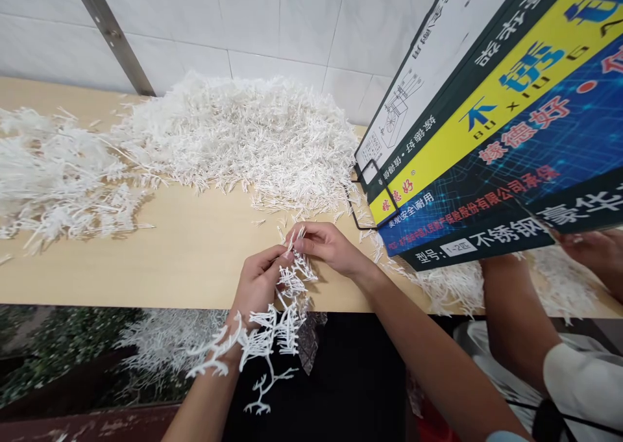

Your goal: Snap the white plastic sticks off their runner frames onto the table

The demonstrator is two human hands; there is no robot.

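White branching sprig (275,328) hangs from the fingertips across the front edge of the tan table (195,254); its forked tips, crossing the left wrist, could snag or snap if tugged sharply, and a loosened grip might drop it; the left hand (257,280) pinches its upper end, fingers curled; the right hand (325,244) pinches there too, fingertips together.

Fingers (314,247) partly hide the white sprig (275,330). Over the tabletop's (195,254) front edge, a co-worker's forearm (511,319) apparently ends behind the printed carton (462,163).
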